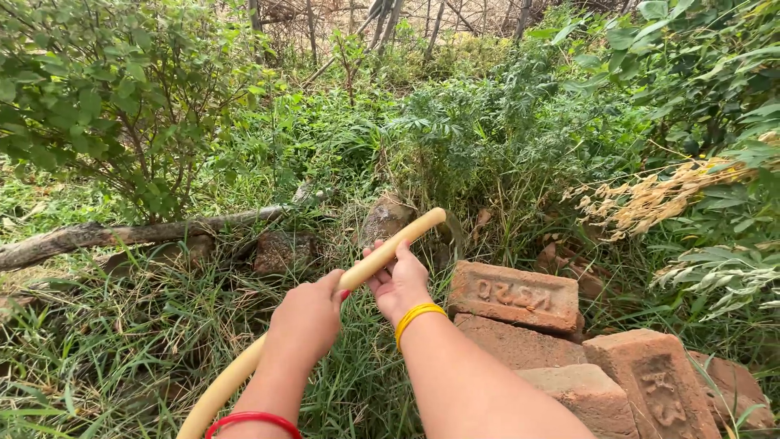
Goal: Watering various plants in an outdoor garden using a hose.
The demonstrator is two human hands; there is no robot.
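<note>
A long pale wooden handle (382, 254) runs from the lower left up toward the middle, ending in a thin curved blade (456, 232) that dips into the weeds. My left hand (306, 319) is wrapped around the handle lower down; a red bangle (252, 421) circles that wrist. My right hand (399, 280) grips the handle higher up, close to the blade end, with yellow bangles (416, 315) on the wrist. Tall grass (162, 341) lies beneath both hands.
Several red bricks (514, 294) are stacked at the lower right. A fallen branch (138, 234) lies across the left, with stones (284, 250) beside it. A leafy bush (106, 97) stands at the upper left, dense weeds (487, 138) ahead, and dry seed stalks (658, 195) on the right.
</note>
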